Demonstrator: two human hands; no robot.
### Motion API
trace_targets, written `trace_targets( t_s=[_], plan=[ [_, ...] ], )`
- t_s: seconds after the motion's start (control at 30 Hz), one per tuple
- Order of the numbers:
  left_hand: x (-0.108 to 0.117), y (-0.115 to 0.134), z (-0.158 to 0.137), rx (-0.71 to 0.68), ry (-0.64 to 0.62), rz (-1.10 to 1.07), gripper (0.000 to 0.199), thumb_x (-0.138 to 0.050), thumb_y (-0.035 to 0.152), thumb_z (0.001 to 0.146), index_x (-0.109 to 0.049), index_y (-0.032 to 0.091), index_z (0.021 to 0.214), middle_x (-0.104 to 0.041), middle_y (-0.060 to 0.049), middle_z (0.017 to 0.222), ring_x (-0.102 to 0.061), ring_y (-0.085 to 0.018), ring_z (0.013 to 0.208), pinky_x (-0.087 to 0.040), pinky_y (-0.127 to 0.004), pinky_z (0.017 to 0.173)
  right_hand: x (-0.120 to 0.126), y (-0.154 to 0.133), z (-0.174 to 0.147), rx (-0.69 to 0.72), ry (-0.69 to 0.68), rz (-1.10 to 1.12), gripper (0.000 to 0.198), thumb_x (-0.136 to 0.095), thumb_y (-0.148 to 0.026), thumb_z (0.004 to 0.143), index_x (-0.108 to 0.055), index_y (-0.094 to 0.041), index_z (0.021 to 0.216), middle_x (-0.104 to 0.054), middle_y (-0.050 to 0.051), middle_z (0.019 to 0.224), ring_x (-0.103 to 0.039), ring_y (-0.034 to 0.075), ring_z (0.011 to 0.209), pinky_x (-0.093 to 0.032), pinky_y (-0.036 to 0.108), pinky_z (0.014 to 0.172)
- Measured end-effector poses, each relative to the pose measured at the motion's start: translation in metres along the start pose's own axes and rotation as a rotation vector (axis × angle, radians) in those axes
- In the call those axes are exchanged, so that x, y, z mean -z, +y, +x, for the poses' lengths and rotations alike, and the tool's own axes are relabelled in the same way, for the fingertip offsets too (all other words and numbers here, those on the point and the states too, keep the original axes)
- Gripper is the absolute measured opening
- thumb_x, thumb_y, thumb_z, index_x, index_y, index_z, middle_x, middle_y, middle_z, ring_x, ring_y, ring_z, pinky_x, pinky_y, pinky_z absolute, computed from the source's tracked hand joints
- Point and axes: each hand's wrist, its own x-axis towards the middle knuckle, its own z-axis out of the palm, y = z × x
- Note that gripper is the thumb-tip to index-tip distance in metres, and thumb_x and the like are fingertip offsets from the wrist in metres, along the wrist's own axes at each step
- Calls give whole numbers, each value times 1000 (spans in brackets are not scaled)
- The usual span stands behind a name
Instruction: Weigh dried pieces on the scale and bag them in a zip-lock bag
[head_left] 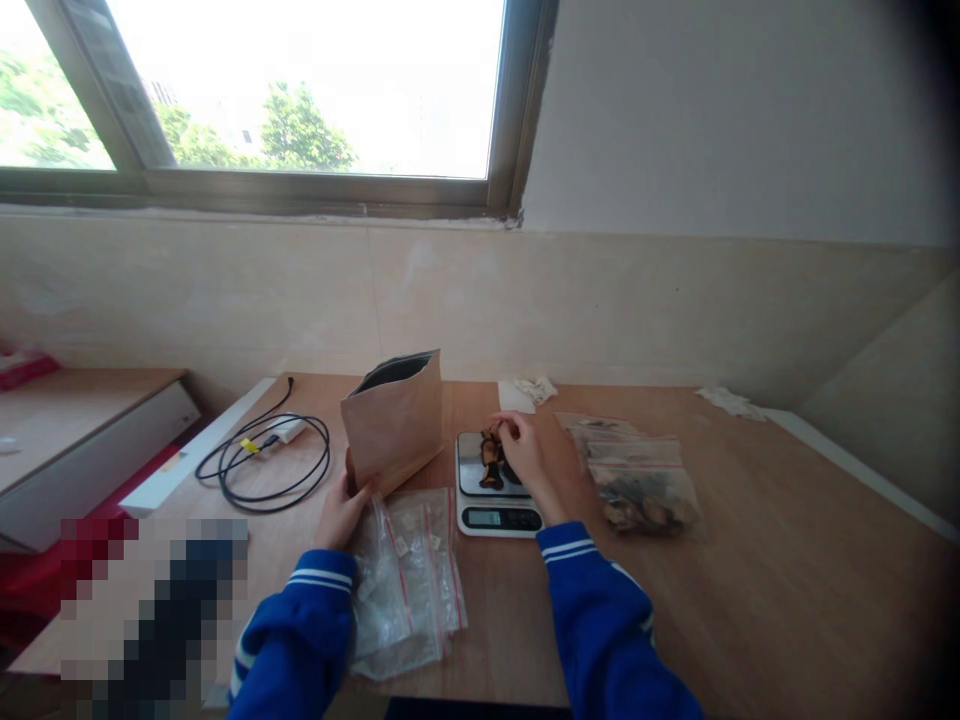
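A brown kraft paper pouch [397, 425] stands upright with its dark mouth gaping. Low on its left corner, my left hand [346, 508] grips it. To its right is a white digital kitchen scale [466, 518] with a metal top and a small display. Brown dried slices [491, 465] lie on the scale. Over them my right hand [521, 448] is closed, fingertips pinched at the slices' upper edge; part of the pile is hidden behind it. Flat clear zip bags [401, 610] with red seal lines lie by my left wrist.
Right of the scale lies a clear zip bag [645, 500] with brown dried pieces inside. A coiled black cable [262, 505] and a white adapter [289, 428] are at the left. Crumpled tissue [536, 390] lies at the back edge, below the tiled wall.
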Motion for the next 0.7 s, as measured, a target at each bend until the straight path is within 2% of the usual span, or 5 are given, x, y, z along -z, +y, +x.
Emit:
trace_targets(
  t_s=[0.1,0.4,0.6,0.7],
  plan=[
    [0,-1,0,-6,12,1,63,-66,46,71,-55,9,121,-63,-14,120,-57,-31,113,-43,-42,99,6,6,-2,20,-9,-99,25,-41,-22,81,-66,-18,82,-63,9,91,-59,23,90,-47,38,84],
    [0,-1,-1,13,4,-14,61,-66,44,71,-55,10,121,-62,-14,123,-56,-32,115,-42,-42,100,9,12,-6,48,-81,-311,33,-42,-12,80,-71,-19,95,-58,12,93,-57,26,90,-45,42,85],
    [0,2,-2,16,17,-12,59,-67,44,70,-58,10,118,-64,-15,120,-57,-33,113,-43,-44,98,13,10,-5,104,-106,-399,25,-46,-9,79,-67,-23,82,-57,8,96,-57,23,91,-46,38,86],
    [0,5,-2,20,19,-10,62,-67,44,69,-57,9,119,-63,-15,120,-57,-32,113,-43,-43,99,14,6,-6,117,-103,-417,26,-46,-7,77,-66,-23,83,-57,9,96,-57,24,92,-46,39,86]
  ],
)
